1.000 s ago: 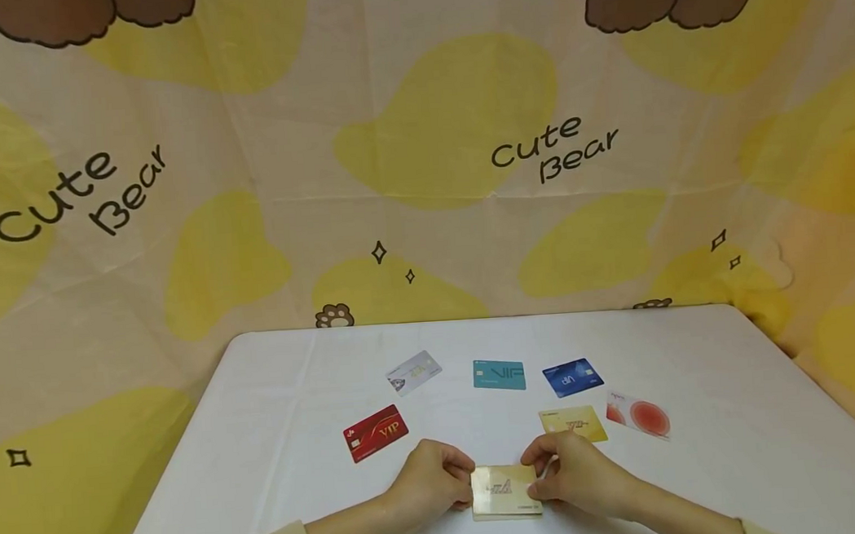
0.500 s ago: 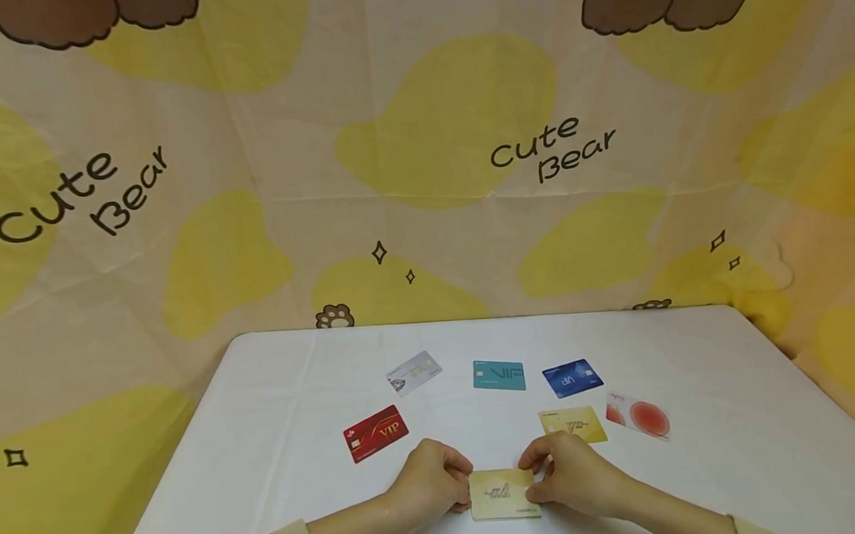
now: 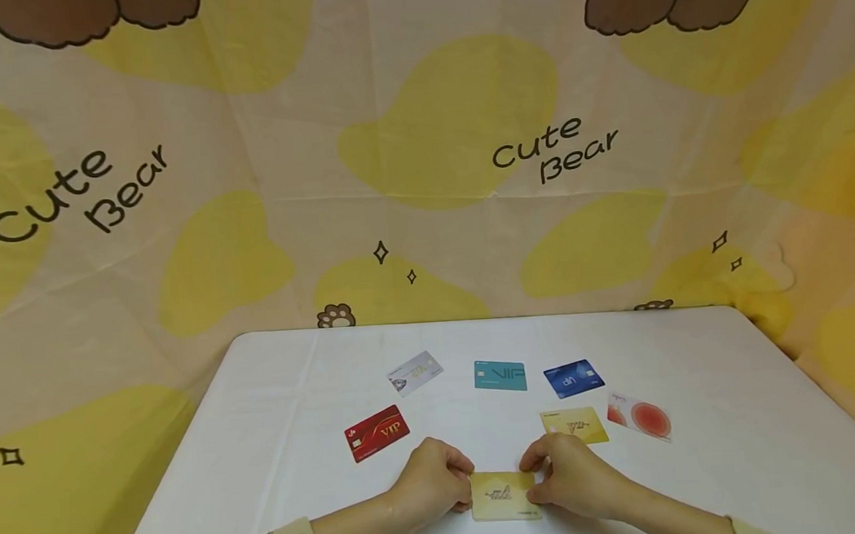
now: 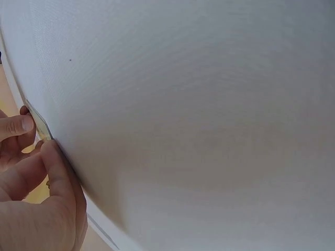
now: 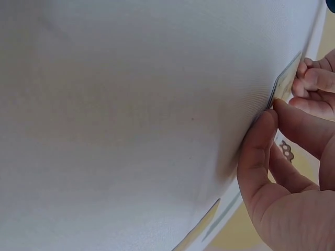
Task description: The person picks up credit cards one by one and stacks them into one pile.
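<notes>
We noted a pale gold card point(image 3: 502, 495) at the near side of the worktop point(image 3: 281, 390), between the two hands. Its central mark was stylised, its corner print too small to read; the surface looked glossy. We could not tell whether it was one card or several stacked. The left hand point(image 3: 429, 478) had its grip pinching the left edge; the right hand point(image 3: 578, 478) pinched the right edge, thumb on the face.

Beyond, we read "VIP" on a red card point(image 3: 376, 433), a teal card point(image 3: 500, 375) and a blue card point(image 3: 574, 379), the last inverted. Lettering on a silver card point(image 3: 415, 373), a yellow-gold card point(image 3: 586, 429) and a white card with a red disc point(image 3: 650, 420) was unclear to us. The worktop was white, finely textured, round-cornered. Behind it, a creased cloth backdrop point(image 3: 441, 242) read "Cute Bear" twice.
</notes>
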{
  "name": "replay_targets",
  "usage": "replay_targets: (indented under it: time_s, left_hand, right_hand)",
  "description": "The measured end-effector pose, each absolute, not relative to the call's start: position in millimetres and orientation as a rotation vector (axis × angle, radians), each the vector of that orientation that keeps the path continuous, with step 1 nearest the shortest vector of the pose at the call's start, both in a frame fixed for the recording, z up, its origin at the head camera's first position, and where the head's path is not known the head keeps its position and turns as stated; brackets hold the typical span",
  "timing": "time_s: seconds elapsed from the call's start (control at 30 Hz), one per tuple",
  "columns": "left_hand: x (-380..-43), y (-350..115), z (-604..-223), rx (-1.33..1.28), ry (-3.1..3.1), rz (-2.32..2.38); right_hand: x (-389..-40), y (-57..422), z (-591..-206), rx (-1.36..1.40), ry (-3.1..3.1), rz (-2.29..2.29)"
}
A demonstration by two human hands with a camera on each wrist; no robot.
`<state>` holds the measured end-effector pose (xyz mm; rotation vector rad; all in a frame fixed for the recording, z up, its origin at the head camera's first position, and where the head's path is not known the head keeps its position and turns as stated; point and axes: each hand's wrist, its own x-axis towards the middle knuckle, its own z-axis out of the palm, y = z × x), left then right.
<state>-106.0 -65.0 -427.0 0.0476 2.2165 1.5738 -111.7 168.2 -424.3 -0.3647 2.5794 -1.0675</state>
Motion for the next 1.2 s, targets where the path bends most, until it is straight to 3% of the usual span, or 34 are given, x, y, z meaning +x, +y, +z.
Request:
replay_targets:
  time_s: [0.7, 1.2]
  left_hand:
    - [-107.0, -68.2, -424.9, 0.067, 2.151, 1.603]
    - [-113.3, -116.6, -398.3, 0.229, 2.255, 1.637]
  right_hand:
    - [-115.6, 173.5, -422.5, -0.398, 2.560, -1.042]
    - [-137.7, 176.6, -397.8, -0.478, 2.567, -1.159]
